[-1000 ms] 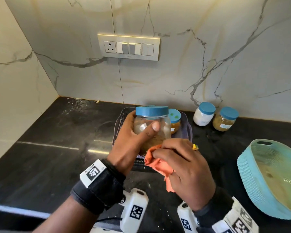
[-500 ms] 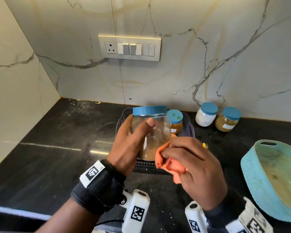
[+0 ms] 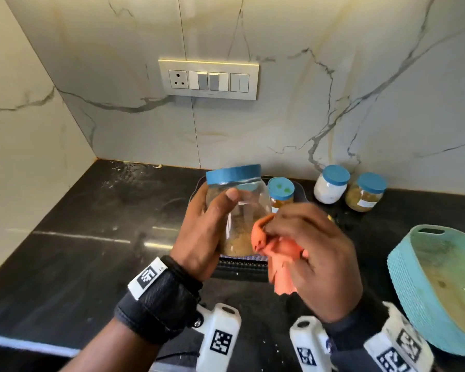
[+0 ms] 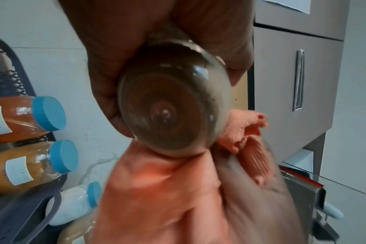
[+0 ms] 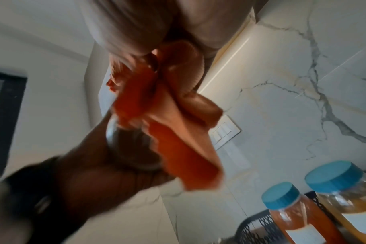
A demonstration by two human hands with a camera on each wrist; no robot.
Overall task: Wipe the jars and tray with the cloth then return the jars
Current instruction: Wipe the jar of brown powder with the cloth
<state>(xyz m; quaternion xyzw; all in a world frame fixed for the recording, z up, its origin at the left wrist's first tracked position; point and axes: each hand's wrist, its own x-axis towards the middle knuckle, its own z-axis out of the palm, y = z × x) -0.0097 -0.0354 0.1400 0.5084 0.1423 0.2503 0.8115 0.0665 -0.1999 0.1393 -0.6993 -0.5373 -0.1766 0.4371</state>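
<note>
My left hand (image 3: 207,234) grips a clear jar (image 3: 239,210) with a blue lid and brown powder, held tilted above the dark mesh tray (image 3: 242,267). My right hand (image 3: 314,251) holds a bunched orange cloth (image 3: 274,248) against the jar's lower right side. The jar's round base (image 4: 169,105) faces the left wrist camera, with the cloth (image 4: 163,194) under and beside it. A blue-lidded jar (image 3: 280,193) of orange contents stands in the tray behind. Two more blue-lidded jars stand on the counter by the wall: a white one (image 3: 330,183) and a brown one (image 3: 365,191).
A turquoise woven basket (image 3: 414,285) sits on the black counter at the right. A switch panel (image 3: 208,79) is on the marble wall behind. The counter's left part (image 3: 91,237) is bare black stone.
The jar has tipped further to the left in my left hand. My right hand with the cloth has slid up and rightward along the jar's side.
</note>
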